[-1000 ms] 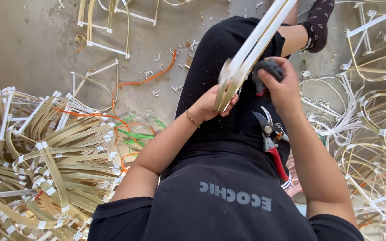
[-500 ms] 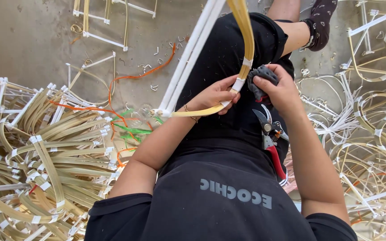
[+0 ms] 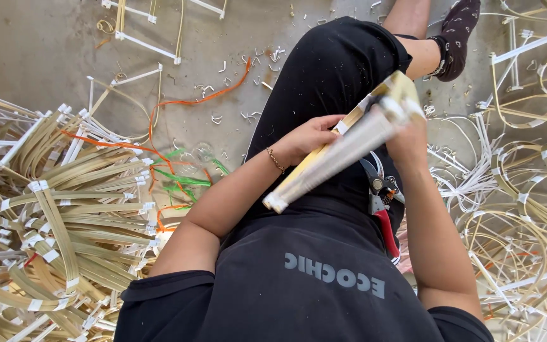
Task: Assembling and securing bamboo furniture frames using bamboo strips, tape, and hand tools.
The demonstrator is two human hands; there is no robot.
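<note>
I sit on the floor in black clothes. My left hand (image 3: 310, 136) grips the middle of a piece made of pale bamboo strips and white sticks (image 3: 343, 155). This piece is blurred and slants across my lap from lower left to upper right. My right hand (image 3: 408, 140) holds its upper end, with the fingers mostly hidden behind it. The dark object seen earlier in that hand is out of sight. Pruning shears with a red handle (image 3: 382, 209) lie on my lap under my right forearm.
A big pile of bent bamboo frames with white bindings (image 3: 58, 221) lies at left, and looser hoops and white sticks (image 3: 527, 183) at right. Orange strips (image 3: 191, 101), green strips (image 3: 182, 180) and small offcuts litter the concrete floor. My foot in a dark sock (image 3: 456, 31) is at the top.
The bamboo piece has swung down from pointing up and away to slanting across my lap. My right hand has shifted onto its upper end. The shears have not moved.
</note>
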